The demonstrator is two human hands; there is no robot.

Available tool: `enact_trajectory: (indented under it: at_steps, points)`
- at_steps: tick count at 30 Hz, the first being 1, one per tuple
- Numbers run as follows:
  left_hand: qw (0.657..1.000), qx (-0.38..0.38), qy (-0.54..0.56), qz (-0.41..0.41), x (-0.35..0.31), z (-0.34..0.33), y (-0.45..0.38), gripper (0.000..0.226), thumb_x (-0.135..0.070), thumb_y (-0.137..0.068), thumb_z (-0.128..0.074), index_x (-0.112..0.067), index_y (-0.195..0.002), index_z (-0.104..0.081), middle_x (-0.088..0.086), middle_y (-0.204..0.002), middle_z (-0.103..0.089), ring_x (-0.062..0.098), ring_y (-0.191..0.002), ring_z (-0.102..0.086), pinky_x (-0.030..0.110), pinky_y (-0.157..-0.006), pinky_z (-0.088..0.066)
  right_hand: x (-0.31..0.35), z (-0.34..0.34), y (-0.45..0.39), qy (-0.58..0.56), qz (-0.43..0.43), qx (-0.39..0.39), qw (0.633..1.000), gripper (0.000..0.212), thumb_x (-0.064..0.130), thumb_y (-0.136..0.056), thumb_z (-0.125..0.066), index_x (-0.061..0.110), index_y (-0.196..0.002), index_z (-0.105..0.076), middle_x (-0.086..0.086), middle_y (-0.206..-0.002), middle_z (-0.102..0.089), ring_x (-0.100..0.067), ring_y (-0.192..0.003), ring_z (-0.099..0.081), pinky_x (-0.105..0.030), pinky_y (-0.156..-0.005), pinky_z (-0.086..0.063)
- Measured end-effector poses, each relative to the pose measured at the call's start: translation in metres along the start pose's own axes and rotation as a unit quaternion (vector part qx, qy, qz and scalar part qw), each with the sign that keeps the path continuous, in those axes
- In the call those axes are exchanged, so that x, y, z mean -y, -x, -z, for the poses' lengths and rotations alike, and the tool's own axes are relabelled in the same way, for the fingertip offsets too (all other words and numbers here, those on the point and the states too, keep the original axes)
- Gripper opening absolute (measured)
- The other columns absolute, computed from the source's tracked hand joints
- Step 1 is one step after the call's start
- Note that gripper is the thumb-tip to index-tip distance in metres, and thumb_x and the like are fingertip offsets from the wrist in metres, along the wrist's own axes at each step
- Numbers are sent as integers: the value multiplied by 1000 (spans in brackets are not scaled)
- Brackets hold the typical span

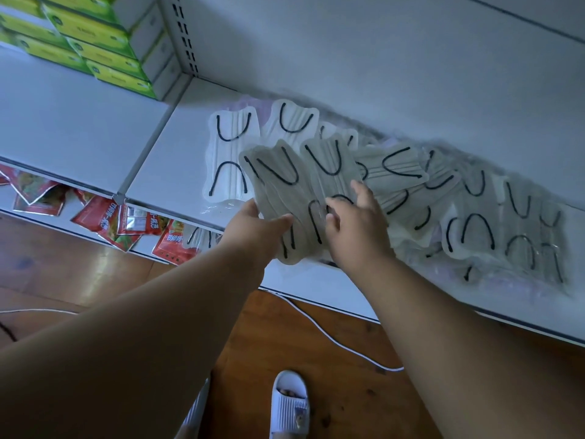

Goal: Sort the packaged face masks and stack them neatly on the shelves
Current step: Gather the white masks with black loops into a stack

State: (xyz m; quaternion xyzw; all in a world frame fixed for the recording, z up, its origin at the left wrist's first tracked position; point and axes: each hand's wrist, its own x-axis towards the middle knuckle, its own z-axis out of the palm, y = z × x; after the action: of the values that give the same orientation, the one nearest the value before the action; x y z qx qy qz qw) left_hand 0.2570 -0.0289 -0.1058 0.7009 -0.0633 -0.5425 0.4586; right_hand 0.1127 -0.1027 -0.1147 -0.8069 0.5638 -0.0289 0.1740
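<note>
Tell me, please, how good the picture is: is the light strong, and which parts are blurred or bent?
Head view: the light is dim and bluish, with no glare; the masks at the right end of the shelf are smeared by blur, while the left hand and right hand on the held masks are sharper; the wide lens bends the shelf edge.

Packaged face masks (373, 185): pale, pleated, with black ear loops, each sealed in a clear wrapper. Spread loosely along the white shelf (164, 172), overlapping at mixed angles, most toward the right and against the back panel. One mask (226, 160) flat at the left end of the spread, loops curving toward each other. A small fanned bunch (285, 198) lifted above the front edge, tilted, overlapping the flat one. Right end of the spread blurred.
</note>
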Motion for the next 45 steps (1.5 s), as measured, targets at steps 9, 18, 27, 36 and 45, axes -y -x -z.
enact_trajectory:
  at_steps: [9,18,27,36,45]
  points:
    - [997,79,24,6,-1,-11,9,21,-26,-95,-67,-32,-114,-62,5,-108,-75,27,-92,-75,45,-85,-61,4,-6,15,-14,-6,3,1000,45,20,-100,-44,7,-143,-47,-7,-152,-42,-26,-141,-34,-41,-117,-26]
    - [999,-3,-25,-20,1,-11,8,23,-6,-96,-59,-29,-96,-58,1,-93,-70,20,-83,-67,35,-78,-54,7,-3,24,-154,28,-70,985,45,7,-93,-42,15,-134,-60,-17,-154,-37,-33,-142,-34,-45,-114,-33]
    - [999,-14,-42,-14,3,-1,12,32,-6,-97,-55,-33,-115,-57,-2,-97,-68,23,-92,-66,41,-84,-55,-23,8,-24,97,-37,112,988,55,30,-104,-34,14,-155,-21,-5,-166,-8,-22,-153,-2,-45,-123,2]
    - [998,-5,-59,7,9,2,21,28,-6,-95,-56,-34,-99,-60,3,-98,-70,27,-94,-67,46,-89,-57,-31,8,-9,129,45,-1,991,27,25,-93,-59,20,-119,-62,-6,-119,-51,-29,-113,-45,-36,-94,-31]
    - [998,-4,39,47,18,16,49,17,-16,-101,-54,-24,-108,-67,10,-102,-74,28,-89,-71,43,-75,-58,4,9,35,-151,138,-94,974,23,-4,-66,-49,9,-80,-63,-11,-92,-61,-35,-87,-58,-45,-73,-49]
